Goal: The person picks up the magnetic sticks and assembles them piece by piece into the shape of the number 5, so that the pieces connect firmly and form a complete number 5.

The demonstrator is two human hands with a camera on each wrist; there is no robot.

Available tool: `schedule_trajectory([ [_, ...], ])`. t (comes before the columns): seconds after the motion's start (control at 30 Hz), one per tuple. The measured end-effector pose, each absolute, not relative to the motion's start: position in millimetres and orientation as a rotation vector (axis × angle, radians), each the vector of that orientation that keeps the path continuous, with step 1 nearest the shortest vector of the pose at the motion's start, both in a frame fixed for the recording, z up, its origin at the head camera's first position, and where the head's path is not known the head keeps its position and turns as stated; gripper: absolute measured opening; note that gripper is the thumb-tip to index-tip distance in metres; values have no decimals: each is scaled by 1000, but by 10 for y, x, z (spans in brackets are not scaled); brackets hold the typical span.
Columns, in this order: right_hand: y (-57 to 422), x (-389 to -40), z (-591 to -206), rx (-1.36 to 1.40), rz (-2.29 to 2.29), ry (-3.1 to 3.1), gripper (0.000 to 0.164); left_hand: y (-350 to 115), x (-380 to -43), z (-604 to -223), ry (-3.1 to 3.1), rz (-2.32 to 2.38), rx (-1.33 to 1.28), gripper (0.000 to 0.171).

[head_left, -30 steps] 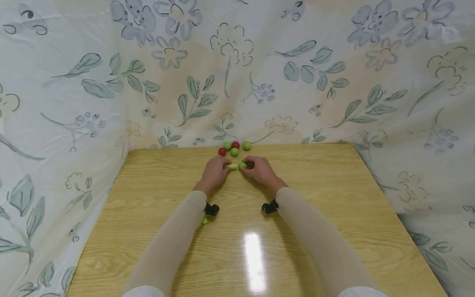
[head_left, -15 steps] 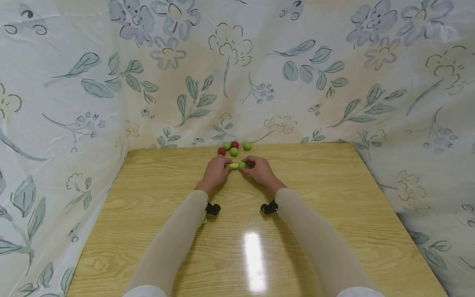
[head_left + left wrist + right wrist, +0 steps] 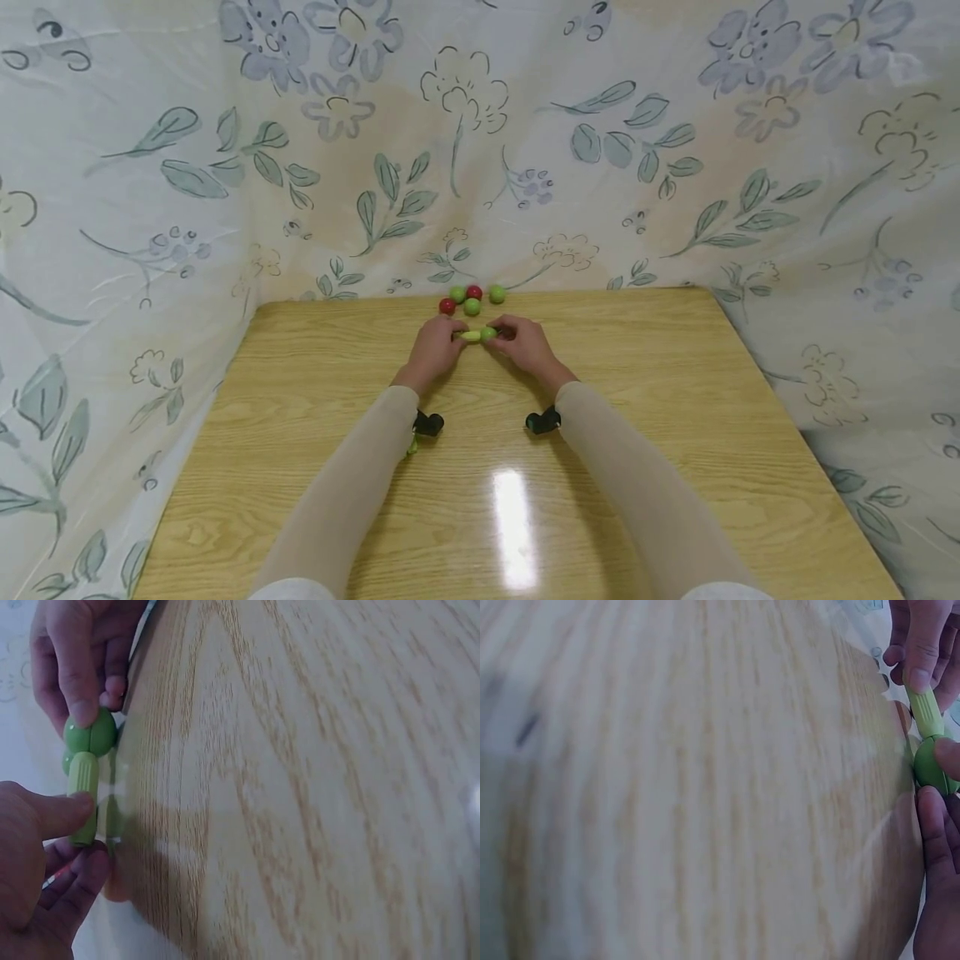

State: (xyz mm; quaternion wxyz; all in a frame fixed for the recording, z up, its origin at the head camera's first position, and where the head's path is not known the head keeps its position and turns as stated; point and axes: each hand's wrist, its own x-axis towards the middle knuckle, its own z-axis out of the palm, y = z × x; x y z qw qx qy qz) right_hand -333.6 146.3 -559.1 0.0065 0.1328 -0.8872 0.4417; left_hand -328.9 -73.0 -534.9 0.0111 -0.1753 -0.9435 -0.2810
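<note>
Over the far middle of the table, my left hand [image 3: 437,346] pinches a short pale green ridged stick [image 3: 84,780] between thumb and fingers. Facing it, my right hand [image 3: 525,343] pinches a glossy green ball [image 3: 90,736] with a seam line round it. In both wrist views the stick's free end meets the ball [image 3: 930,766]; whether the two are joined I cannot tell. My left thumb lies across the lower part of the stick, and my right fingers cover part of the ball.
Close behind the hands, at the table's back edge, sit red balls [image 3: 447,307] and green balls [image 3: 497,293]. A small green piece [image 3: 412,447] shows partly from under the left sleeve. Patterned cloth [image 3: 480,167] hangs behind the wooden table [image 3: 637,467].
The small gap between ball and stick has closed as my right hand shifted slightly left. Both hands keep their pinch throughout.
</note>
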Motion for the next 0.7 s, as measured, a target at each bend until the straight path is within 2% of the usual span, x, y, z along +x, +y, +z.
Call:
schedule_trajectory([
  [0.33, 1462, -3335, -5622, 420, 1406, -2749, 28, -753, -3278, -5357, -2923, -934, -543, 24],
  [0.5, 1465, -3338, -5631, 438, 1408, -2737, 29, -827, -3272, -5266, -2896, -1063, -441, 34],
  [0.7, 1456, -3327, -5637, 429, 1442, -2716, 27, -946, -3376, -5124, -2844, -1106, -328, 32],
])
